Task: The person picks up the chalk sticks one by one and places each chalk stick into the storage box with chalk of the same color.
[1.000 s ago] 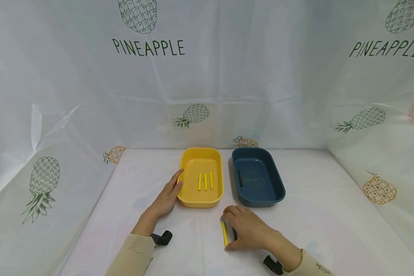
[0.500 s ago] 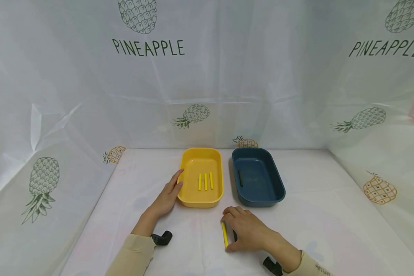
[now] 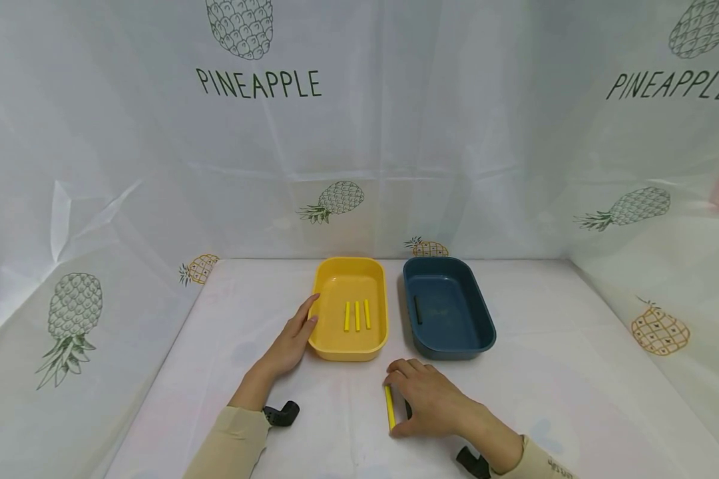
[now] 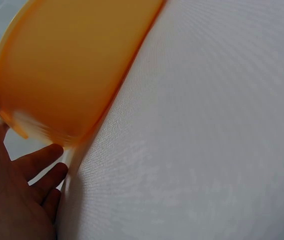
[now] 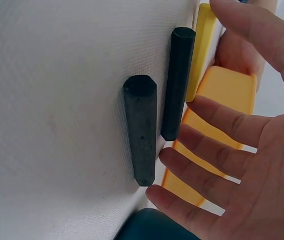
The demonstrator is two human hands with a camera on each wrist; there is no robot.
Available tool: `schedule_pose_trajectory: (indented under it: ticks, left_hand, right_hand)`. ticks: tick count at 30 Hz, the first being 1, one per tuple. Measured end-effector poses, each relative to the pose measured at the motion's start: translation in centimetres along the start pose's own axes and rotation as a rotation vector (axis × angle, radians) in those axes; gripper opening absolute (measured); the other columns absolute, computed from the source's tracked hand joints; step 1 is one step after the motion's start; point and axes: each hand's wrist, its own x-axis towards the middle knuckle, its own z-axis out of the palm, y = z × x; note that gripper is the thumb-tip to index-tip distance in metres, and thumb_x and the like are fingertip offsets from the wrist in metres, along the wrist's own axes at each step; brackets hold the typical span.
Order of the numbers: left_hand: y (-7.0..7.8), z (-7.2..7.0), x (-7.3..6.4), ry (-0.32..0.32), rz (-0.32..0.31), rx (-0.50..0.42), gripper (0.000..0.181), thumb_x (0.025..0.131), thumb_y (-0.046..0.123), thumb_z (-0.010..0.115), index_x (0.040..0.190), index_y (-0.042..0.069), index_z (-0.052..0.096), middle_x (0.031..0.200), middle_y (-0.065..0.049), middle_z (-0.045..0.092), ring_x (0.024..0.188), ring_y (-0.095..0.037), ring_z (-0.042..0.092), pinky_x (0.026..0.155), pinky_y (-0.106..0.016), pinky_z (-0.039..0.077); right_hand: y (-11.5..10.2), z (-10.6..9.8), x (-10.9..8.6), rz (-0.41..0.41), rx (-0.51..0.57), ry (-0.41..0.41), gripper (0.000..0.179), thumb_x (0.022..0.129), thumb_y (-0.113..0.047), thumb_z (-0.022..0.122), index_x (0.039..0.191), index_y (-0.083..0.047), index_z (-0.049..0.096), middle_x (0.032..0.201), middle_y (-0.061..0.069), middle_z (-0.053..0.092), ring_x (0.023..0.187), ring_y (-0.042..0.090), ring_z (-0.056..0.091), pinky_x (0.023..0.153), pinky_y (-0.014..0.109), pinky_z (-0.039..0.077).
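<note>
My left hand point(image 3: 289, 341) rests at the left side of the yellow tray point(image 3: 329, 346), its thumb and a fingertip at the rim. In the left wrist view, loosely extended fingers point(image 4: 36, 162) lie by the tray's outer wall. My right hand point(image 3: 433, 397) holds a yellow crayon-like stick point(image 3: 390, 407) end to end between thumb and index finger on the table. The right wrist view shows two dark faceted sticks beside it, a nearer one point(image 5: 142, 132) and a farther one point(image 5: 178, 82). From the head view the hand mostly hides them.
Three yellow sticks point(image 3: 357, 316) lie side by side in the yellow tray. To its right stands a dark blue tray point(image 3: 455, 342) with one dark stick point(image 3: 418, 310) near its left wall. A pineapple-print sheet point(image 3: 479, 146) hangs behind the white-covered table point(image 3: 545, 299).
</note>
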Motion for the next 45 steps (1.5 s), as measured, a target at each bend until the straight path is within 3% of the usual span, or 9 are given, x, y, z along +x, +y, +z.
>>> schedule_pose_trajectory:
  ticks: [18,30,45]
  left_hand:
    - [0.0,-0.1,0.0,-0.005,0.014,-0.011,0.051,0.113,0.046,0.035,0.161,0.050,0.019,0.173,-0.004,0.022,0.161,-0.033,0.018,0.129,-0.061,0.013]
    - [0.3,-0.2,-0.3,-0.008,-0.002,-0.012,0.053,0.111,0.053,0.034,0.162,0.048,0.020,0.173,-0.003,0.022,0.161,-0.033,0.017,0.129,-0.061,0.014]
    - [0.2,-0.1,-0.1,-0.007,0.010,-0.018,0.052,0.113,0.043,0.034,0.163,0.047,0.020,0.173,-0.004,0.023,0.161,-0.032,0.019,0.129,-0.060,0.014]
  right_hand:
    - [0.0,-0.8,0.2,-0.019,0.000,0.031,0.068,0.077,-0.059,0.085,0.129,-0.020,0.064,0.141,-0.004,0.055,0.129,0.020,0.053,0.110,0.048,0.049]
    - [-0.5,-2.2,0.4,-0.011,0.043,0.027,0.070,0.079,-0.061,0.083,0.133,-0.020,0.064,0.140,-0.003,0.057,0.125,0.019,0.056,0.103,0.047,0.054]
    - [-0.9,-3.2,0.6,-0.016,0.055,0.065,0.072,0.078,-0.060,0.084,0.134,-0.019,0.063,0.142,-0.002,0.057,0.125,0.020,0.058,0.105,0.049,0.053]
